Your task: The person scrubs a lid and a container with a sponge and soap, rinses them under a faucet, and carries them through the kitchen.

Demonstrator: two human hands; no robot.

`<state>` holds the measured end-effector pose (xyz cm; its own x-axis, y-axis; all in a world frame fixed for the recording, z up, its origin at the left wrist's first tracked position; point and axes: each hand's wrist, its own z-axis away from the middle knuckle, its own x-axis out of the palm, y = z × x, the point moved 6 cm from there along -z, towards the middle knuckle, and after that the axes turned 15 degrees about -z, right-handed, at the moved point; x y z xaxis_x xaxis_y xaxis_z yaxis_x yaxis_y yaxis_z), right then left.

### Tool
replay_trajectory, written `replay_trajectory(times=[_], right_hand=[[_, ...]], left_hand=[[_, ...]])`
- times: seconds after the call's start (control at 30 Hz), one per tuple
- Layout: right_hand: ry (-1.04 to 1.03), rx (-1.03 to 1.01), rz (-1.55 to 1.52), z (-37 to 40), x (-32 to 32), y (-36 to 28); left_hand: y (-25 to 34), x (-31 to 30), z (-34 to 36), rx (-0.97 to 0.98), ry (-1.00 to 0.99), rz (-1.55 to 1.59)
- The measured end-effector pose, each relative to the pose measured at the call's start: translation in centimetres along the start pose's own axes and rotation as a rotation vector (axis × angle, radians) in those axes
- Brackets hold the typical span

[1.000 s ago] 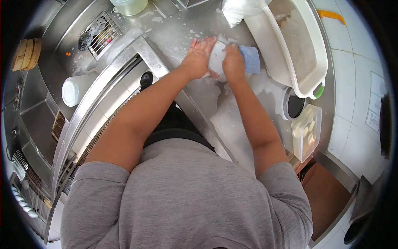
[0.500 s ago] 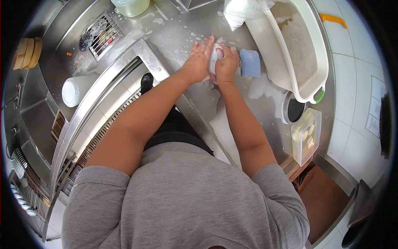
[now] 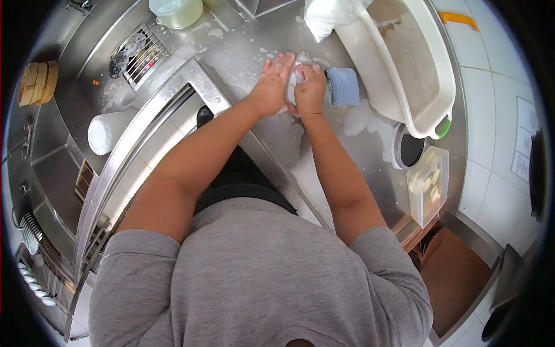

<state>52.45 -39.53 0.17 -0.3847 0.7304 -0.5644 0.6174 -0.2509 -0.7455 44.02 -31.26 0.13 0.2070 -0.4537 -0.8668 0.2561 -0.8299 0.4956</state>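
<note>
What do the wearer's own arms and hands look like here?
The left hand and right hand are ungloved, with no watch or bracelet visible at either wrist; whether there are rings, I cannot tell. Both grey sleeves are short, with a hem seam and no visible markings, leaving the forearms bare.

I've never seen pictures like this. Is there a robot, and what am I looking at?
No robot, just a person. The camera sits on that person's head, looking forward and down, so the short-sleeved grey shirt fills the bottom. The bare left hand and right hand hold a white object between them, too covered to identify. On the wet, silvery metal counter to their right are a blue textured cloth or sponge, an oblong off-white plastic tub, and a clear plastic box holding pale pieces.
</note>
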Motion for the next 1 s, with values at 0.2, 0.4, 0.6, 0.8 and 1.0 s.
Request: replay_trajectory(times=[0.2, 0.4, 0.6, 0.8, 1.0], right_hand=[[0.188, 0.009, 0.279, -0.9, -7.6, 0.2], [0.060, 0.057, 0.238, 0.0, -8.3, 2.2], [-0.246, 0.076, 0.258, -0.2, -2.3, -2.1], [-0.218, -0.073, 0.278, -0.7, -0.4, -2.6], [-0.149, 0.034, 0.322, -0.2, -4.5, 0.5]], left_hand=[[-1.9, -3.8, -1.7, 0.063, -0.189, -0.456], [-0.8, -2.7, 0.2, -0.336, -0.083, -0.165], [-1.0, -1.1, 1.0, -0.178, -0.003, -0.171], [-1.7, -1.1, 0.5, -0.195, 0.108, -0.187], [-0.3, -1.5, 0.9, -0.169, 0.070, -0.180]])
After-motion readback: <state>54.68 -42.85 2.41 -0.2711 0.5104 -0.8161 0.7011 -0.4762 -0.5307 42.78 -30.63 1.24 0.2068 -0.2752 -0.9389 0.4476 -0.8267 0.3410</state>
